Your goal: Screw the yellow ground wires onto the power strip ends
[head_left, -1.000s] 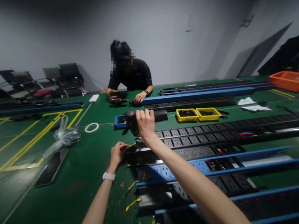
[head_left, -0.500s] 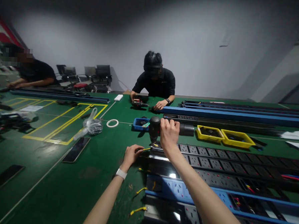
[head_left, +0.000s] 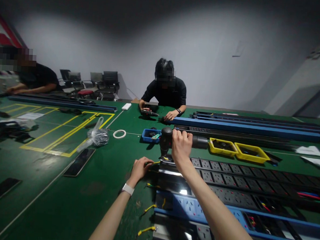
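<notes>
Well inside the far edge of the green table [head_left: 96, 209], at the left end of a black socket strip [head_left: 225, 168], the right hand [head_left: 182, 145] is closed around a dark power driver [head_left: 165, 139], which points downward. Close by, the left hand [head_left: 140, 171] pinches a yellow wire [head_left: 156, 162].

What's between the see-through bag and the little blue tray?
A white ring and a thin pale line, on the green table between the bag and the tray, in the head view.
</notes>
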`<state>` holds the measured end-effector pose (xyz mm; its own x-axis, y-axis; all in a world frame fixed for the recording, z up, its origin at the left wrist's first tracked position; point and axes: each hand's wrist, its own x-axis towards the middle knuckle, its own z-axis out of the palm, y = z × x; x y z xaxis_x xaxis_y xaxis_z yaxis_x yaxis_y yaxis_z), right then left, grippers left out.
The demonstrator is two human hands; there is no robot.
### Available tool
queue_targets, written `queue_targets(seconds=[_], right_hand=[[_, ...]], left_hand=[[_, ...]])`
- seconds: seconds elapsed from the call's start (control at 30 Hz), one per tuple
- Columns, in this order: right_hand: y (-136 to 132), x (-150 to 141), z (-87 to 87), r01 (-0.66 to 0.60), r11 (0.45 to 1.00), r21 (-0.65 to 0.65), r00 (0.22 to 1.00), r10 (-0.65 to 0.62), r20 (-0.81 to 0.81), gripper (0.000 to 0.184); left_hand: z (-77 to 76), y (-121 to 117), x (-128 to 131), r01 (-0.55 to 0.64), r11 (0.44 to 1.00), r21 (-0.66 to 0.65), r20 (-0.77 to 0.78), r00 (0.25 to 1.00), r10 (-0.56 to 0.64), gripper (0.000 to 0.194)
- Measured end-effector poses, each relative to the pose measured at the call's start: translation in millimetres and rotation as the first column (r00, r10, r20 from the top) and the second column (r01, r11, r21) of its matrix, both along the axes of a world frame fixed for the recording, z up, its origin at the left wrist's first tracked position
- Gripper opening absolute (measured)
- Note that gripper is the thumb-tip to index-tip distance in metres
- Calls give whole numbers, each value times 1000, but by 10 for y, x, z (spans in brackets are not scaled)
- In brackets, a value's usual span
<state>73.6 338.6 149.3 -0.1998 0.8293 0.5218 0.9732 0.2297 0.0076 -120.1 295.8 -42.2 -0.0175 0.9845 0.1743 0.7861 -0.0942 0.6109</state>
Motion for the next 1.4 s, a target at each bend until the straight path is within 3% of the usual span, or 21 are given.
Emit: queue_targets(seconds=[0.7, 1.03, 1.17, 1.2, 1.27, 1.4], right_hand=[[30, 71, -32, 37, 999, -20, 998, -38, -52, 26], [-3, -112, -14, -23, 1000, 4, 999, 23, -26, 25], [-8, -126, -12, -26, 1000, -1, 999, 26, -25, 24], [-10, -121, -17, -21, 1000, -3, 999, 21, -24, 24], [-13, -110, -31, -23, 1000, 10, 999, 23, -28, 24], [-15, -103, -51, -36, 998, 43, 998, 38, -41, 23]], left_hand=[[70, -39, 13, -3, 1000, -24, 13, 1000, 3, 38], [-38, -3, -32, 37, 999, 38, 43, 998, -39, 28], [-5, 14, -125, -116, 986, 124, 163, 982, 95, 43], [16, 6, -165, -107, 988, 109, 163, 983, 88, 46], [59, -25, -255, 25, 1000, 12, 120, 992, -26, 49], [111, -109, -377, 253, 953, -166, 98, 966, -239, 39]])
